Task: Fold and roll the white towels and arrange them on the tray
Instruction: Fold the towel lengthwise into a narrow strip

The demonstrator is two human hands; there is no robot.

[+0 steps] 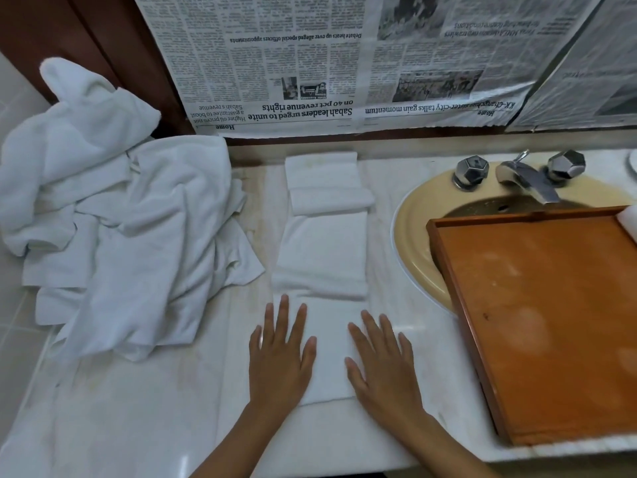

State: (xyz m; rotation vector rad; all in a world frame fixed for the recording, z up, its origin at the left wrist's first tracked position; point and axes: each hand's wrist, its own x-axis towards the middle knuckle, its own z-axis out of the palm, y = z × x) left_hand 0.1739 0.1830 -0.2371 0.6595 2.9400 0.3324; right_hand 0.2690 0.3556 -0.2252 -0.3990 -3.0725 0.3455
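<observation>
Nearest, by the front edge of the bench [138, 408], the left hand [281, 360] and right hand [382, 370] lie palm down on a folded white towel [327, 350], one on each side of it. Each grip is apart, with the fingers straight and spread, clasping nothing. Just beyond the fingertips a second folded towel [322, 257] lies in line with the first, and further folded towels [324, 174] sit past it at the back edge. A heap of loose white towels [113, 215] covers the bench's left end. To the right, the wooden tray [448, 270] rests across the front of the sink [413, 229]. It holds one white towel roll [629, 222] at its far right corner, cut off by the frame. A tap [527, 181] stands behind the basin, and newspaper [310, 63] covers the wall.
</observation>
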